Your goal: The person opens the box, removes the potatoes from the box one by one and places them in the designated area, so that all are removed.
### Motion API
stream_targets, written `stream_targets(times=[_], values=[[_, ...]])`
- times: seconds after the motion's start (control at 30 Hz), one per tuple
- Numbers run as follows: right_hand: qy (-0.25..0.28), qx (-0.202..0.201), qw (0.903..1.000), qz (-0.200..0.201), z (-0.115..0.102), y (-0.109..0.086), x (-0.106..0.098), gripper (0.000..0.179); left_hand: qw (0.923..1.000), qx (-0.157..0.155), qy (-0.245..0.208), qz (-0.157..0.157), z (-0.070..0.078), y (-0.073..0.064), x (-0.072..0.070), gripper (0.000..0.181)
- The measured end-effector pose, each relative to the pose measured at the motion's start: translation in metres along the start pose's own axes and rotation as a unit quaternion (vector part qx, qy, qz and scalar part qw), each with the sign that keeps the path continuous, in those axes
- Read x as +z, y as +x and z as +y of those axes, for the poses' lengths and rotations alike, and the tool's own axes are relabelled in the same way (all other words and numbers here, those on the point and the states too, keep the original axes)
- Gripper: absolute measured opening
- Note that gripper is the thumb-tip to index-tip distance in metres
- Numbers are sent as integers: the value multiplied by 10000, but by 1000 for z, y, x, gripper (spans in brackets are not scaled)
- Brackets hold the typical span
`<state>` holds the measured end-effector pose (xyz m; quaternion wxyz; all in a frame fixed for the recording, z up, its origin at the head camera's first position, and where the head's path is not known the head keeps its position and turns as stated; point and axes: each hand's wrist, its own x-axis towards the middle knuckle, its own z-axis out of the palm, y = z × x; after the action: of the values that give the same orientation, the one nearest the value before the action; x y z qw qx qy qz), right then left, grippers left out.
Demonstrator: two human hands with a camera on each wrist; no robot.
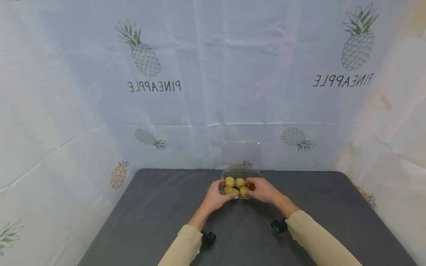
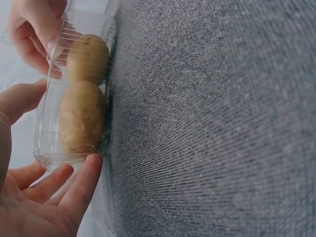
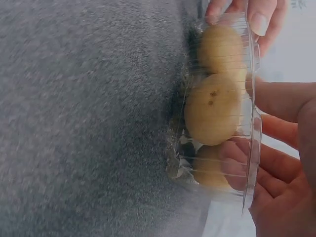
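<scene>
A clear plastic clamshell box [image 1: 240,171] stands near the far edge of the table, its lid [image 1: 241,149] raised behind it. Several yellow-brown potatoes [image 1: 230,181] lie inside. My left hand [image 1: 214,196] holds the box at its left side, with the thumb at the front rim and the fingers along the side wall. Over the right end, my right hand [image 1: 263,190] reaches in. Its fingers curl round a potato [image 3: 210,168] there, mostly hidden by the hand in the head view; the right thumb is by the front rim. A brown-spotted potato [image 3: 212,108] sits beside it.
A dark grey cloth covers the table [image 1: 239,236]. White fabric with pineapple prints [image 1: 206,103] hangs behind and along both sides, close to the box's raised lid. Small black devices [image 1: 208,239] sit at both wrists.
</scene>
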<state>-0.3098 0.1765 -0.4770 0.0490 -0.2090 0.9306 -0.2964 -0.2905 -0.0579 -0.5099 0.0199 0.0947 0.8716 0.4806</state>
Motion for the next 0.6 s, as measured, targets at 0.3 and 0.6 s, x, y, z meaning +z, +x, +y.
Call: stream_targets(times=[0.3, 0.6], values=[[-115, 73, 9999, 5, 1, 6, 1, 31, 10000, 59, 2, -11, 1, -1, -1, 76], [-188, 83, 9998, -3, 2, 10, 5, 33, 10000, -13, 11, 5, 2, -2, -1, 76]])
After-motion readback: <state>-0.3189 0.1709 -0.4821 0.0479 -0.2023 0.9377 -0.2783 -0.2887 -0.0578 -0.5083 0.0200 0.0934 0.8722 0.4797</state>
